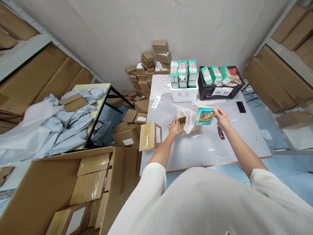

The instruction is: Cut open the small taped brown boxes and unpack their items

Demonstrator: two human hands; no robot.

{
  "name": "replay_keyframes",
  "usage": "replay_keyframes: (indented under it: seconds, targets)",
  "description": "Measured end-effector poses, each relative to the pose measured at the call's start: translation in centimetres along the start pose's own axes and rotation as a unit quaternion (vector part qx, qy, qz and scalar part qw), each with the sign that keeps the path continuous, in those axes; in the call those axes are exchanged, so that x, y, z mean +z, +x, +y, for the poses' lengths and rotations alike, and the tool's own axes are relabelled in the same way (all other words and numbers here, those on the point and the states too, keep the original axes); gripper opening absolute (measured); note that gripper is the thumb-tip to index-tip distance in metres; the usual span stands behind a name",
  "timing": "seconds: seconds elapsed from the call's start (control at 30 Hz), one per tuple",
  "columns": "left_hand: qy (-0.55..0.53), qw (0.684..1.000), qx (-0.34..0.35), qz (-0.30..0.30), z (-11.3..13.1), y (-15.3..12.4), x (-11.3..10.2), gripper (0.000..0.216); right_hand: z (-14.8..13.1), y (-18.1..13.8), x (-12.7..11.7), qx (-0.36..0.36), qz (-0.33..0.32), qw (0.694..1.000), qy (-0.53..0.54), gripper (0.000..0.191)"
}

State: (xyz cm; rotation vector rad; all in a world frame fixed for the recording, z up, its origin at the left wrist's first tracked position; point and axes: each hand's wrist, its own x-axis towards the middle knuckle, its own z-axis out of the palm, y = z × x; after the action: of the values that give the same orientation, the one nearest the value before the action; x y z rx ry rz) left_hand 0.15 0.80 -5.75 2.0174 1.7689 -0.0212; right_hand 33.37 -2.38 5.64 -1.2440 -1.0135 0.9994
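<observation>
My right hand (pixel 222 119) pinches the right edge of a thin teal picture book (pixel 204 116), held tilted over the table, with a colourful cartoon and a barcode on its cover. My left hand (pixel 174 127) grips the near left side of a small open cardboard box (pixel 181 121). White wrapping sheet (pixel 189 119) sticks up out of that box, between it and the book. A red and black utility knife (pixel 220 131) lies on the table just below my right hand.
On the grey table (pixel 190 153) stand a white bin (pixel 184 95) and a black crate (pixel 207 93) with green boxes. A power strip (pixel 156 102), a phone (pixel 241 107) and a taped carton (pixel 149 137) lie there too. A large carton (pixel 124 169) holds parcels at left.
</observation>
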Motion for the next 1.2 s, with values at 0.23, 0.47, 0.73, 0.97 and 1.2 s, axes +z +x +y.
replay_keyframes:
  seconds: [0.23,0.47,0.73,0.97,1.2]
  targets:
    - [0.008,1.0,-0.011,0.017,0.4,3.3,-0.7,0.089,1.4,-0.2,-0.4,0.034,0.012,0.999,0.013,0.055]
    - [-0.009,0.999,-0.005,0.035,0.2,4.0,-1.0,0.087,1.7,-0.2,-0.1,0.05,-0.004,0.999,0.0,0.055]
    - [-0.095,0.98,0.017,0.172,0.3,-0.9,-2.7,0.074,1.7,-0.6,0.6,0.054,-0.015,0.998,0.011,0.059]
    - [-0.237,0.927,0.196,0.214,6.6,-6.8,-2.9,0.028,1.4,-1.8,1.5,0.064,-0.018,0.998,-0.008,0.063]
    - [-0.286,0.944,0.117,0.119,13.7,-11.3,-0.8,0.036,1.5,-5.2,4.6,0.088,-0.001,0.992,-0.086,0.053]
